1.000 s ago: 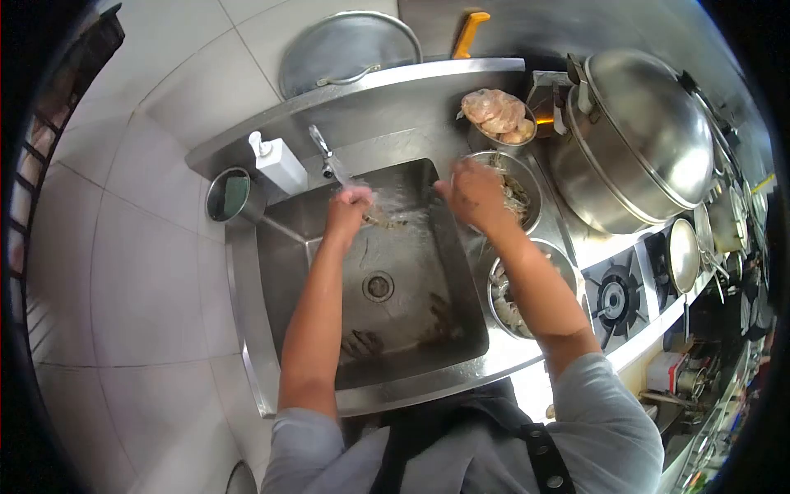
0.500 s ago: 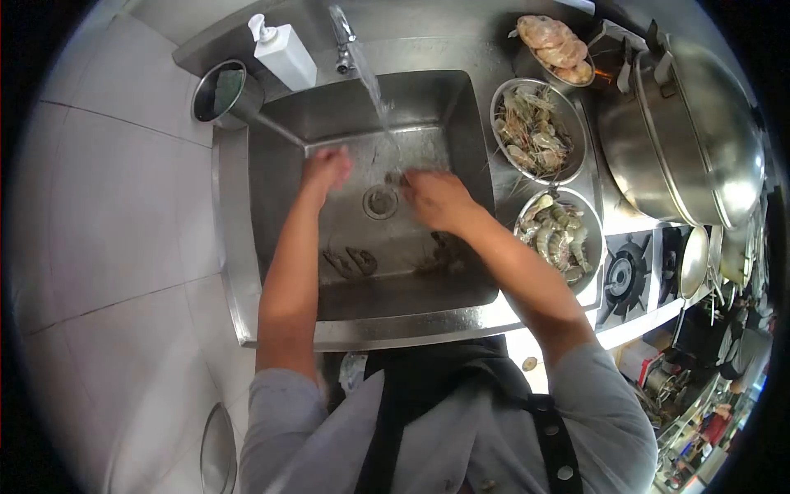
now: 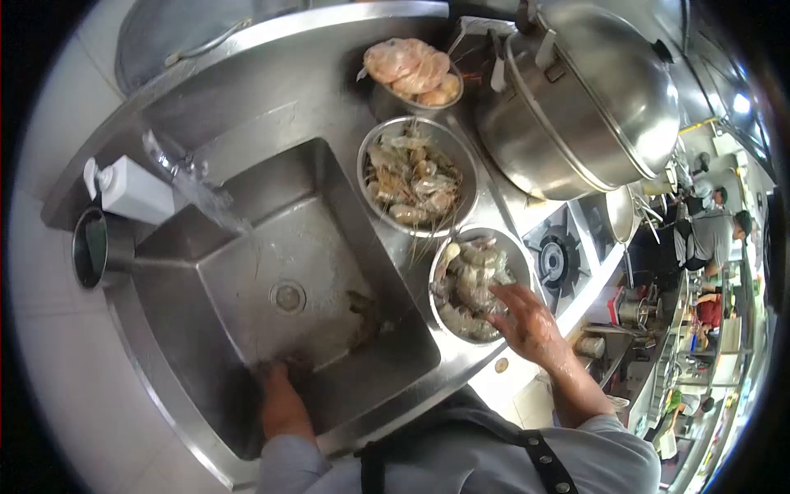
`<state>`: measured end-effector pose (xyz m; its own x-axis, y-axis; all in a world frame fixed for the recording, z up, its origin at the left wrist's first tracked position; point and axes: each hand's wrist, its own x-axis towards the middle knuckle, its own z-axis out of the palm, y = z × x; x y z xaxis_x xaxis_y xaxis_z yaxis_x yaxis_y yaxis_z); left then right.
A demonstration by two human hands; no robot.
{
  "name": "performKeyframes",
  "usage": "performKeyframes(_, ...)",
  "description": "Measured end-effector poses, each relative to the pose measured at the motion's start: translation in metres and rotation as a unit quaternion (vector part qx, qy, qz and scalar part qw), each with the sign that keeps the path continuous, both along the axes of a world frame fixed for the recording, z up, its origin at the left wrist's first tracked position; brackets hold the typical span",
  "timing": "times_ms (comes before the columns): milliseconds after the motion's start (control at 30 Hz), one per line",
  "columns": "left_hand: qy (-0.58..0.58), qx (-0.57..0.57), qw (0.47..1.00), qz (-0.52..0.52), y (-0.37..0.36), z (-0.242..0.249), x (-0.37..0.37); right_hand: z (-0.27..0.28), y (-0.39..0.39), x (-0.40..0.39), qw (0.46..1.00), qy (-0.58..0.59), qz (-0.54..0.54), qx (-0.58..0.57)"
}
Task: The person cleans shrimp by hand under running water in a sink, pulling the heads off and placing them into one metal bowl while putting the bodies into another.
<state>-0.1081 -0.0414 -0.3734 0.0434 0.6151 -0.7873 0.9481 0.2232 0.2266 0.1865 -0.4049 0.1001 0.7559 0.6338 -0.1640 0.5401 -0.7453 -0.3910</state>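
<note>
Over the lower steel bowl (image 3: 524, 262), my right hand (image 3: 527, 325) has its fingers spread at the peeled shrimp (image 3: 477, 276) lying in it. Down in the near left part of the sink (image 3: 189, 329), my left hand (image 3: 278, 380) is blurred and dark, by a dim shape that may be a shrimp; its fingers cannot be made out. More dark shrimp (image 3: 362, 317) lie on the sink floor, right of the drain (image 3: 287, 297). A second bowl (image 3: 471, 160) holds shrimp heads and shells (image 3: 411, 181). Water runs from the faucet (image 3: 160, 156).
A white pump bottle (image 3: 136, 191) and a steel cup (image 3: 103, 247) stand at the sink's left corner. Pale pink food (image 3: 407, 66) fills a container behind the bowls. A large steel pot (image 3: 576, 99) and a gas burner (image 3: 555, 255) are at the right. Several people are farther off.
The view has turned to the right. My right hand has gone from the sink to the lower bowl. My left hand has moved to the near side of the sink.
</note>
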Motion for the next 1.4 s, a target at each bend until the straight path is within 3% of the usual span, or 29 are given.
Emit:
performKeyframes(333, -0.109, -0.015, 0.979, 0.173, -0.006, -0.035, -0.005, -0.005, -0.002, 0.001, 0.999, 0.0, -0.027, 0.031)
performKeyframes(433, -0.201, -0.016, 0.944, 0.26, 0.02, -0.032, 0.024, -0.009, 0.005, 0.002, 0.983, -0.082, 0.074, 0.146)
performKeyframes(467, -0.212, -0.008, 0.944, 0.253, 0.035, -0.026, 0.042, -0.005, 0.012, 0.0, 0.98, -0.075, 0.081, 0.165)
performKeyframes(500, -0.239, 0.071, 0.967, 0.055, 0.052, -0.021, 0.066, -0.001, 0.019, -0.002, 0.977, -0.07, 0.087, 0.184)
performKeyframes(533, -0.252, 0.15, 0.945, -0.145, 0.068, -0.01, 0.09, 0.002, 0.028, -0.005, 0.97, -0.066, 0.102, 0.211)
performKeyframes(600, -0.32, 0.122, 0.939, -0.022, 0.072, 0.08, 0.166, 0.003, 0.045, -0.01, 0.96, -0.055, 0.131, 0.24)
performKeyframes(667, -0.396, 0.166, 0.897, -0.103, 0.074, 0.164, 0.209, 0.002, 0.066, -0.014, 0.947, -0.055, 0.159, 0.272)
performKeyframes(733, -0.431, 0.189, 0.875, -0.115, 0.104, 0.153, 0.245, 0.003, 0.088, -0.012, 0.931, -0.051, 0.195, 0.304)
performKeyframes(800, -0.458, 0.213, 0.855, -0.122, 0.117, 0.185, 0.256, 0.003, 0.114, -0.008, 0.923, -0.044, 0.235, 0.3)
performKeyframes(867, -0.428, 0.251, 0.854, -0.157, 0.09, 0.264, 0.264, -0.003, 0.145, 0.0, 0.923, -0.043, 0.243, 0.294)
performKeyframes(967, -0.464, 0.274, 0.813, -0.221, 0.108, 0.271, 0.263, -0.017, 0.2, 0.016, 0.929, -0.094, 0.239, 0.264)
performKeyframes(1000, -0.46, 0.28, 0.814, -0.218, 0.099, 0.302, 0.257, -0.021, 0.221, 0.022, 0.937, -0.135, 0.239, 0.218)
performKeyframes(1067, -0.406, 0.302, 0.797, -0.328, 0.062, 0.4, 0.245, -0.033, 0.257, 0.033, 0.938, -0.17, 0.247, 0.176)
performKeyframes(1133, -0.412, 0.304, 0.789, -0.339, 0.071, 0.411, 0.243, -0.048, 0.284, 0.041, 0.901, -0.34, 0.226, 0.15)
performKeyframes(1267, -0.43, 0.34, 0.759, -0.351, 0.082, 0.427, 0.233, -0.059, 0.317, 0.053, 0.916, -0.204, 0.333, 0.092)
performKeyframes(1400, -0.447, 0.284, 0.808, -0.258, 0.091, 0.417, 0.234, -0.06, 0.327, 0.06, 0.905, -0.215, 0.342, 0.138)
